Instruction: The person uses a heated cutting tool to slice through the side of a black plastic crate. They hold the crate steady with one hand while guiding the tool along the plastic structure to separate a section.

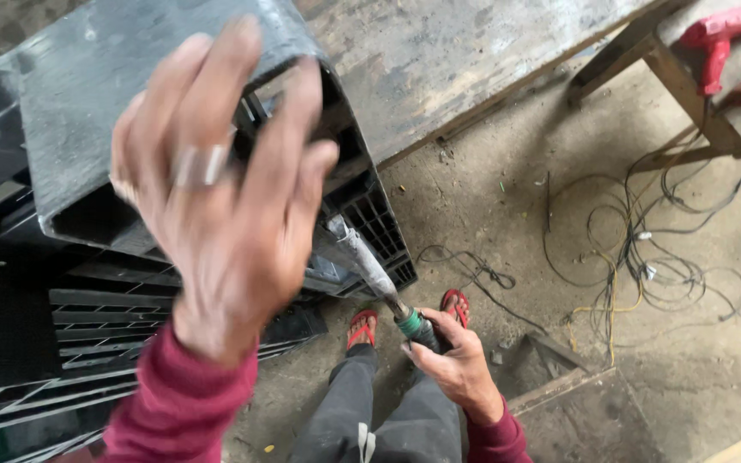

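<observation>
My left hand [220,193] is raised close to the camera, blurred, with fingers spread and a ring on one finger. It holds nothing and hovers in front of a black plastic crate [87,103]. My right hand [452,356] grips the green-banded handle of a long tool [370,270]. The tool's grey shaft points up-left toward the crate's lower corner. Both sleeves are dark red.
More black slatted crates [87,326] are stacked at the left. A worn workbench top [456,60] lies behind, with a red power tool [718,39] on a wooden frame at upper right. Tangled wires [645,266] cover the concrete floor. My feet in red sandals [405,317] stand below.
</observation>
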